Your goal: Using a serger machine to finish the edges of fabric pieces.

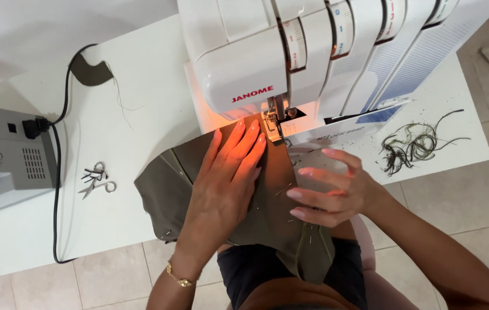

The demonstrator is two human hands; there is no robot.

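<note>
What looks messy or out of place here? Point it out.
A tangle of dark thread trimmings lies loose on the white table right of the serger, with small specks scattered around it. A stray olive fabric scrap sits at the far left, trailing a thread.

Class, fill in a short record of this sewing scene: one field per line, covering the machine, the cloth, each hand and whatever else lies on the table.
machine: white overlock machine on a white table, its lamp lit
cloth: olive fabric, pinned, fed under the presser foot
left hand: left hand flat on the fabric, fingers toward the foot
right hand: right hand at the fabric's right edge, fingers curled
scissors: small scissors left of the fabric
trimmings: thread scraps on the right
other: grey machine at far left
</note>
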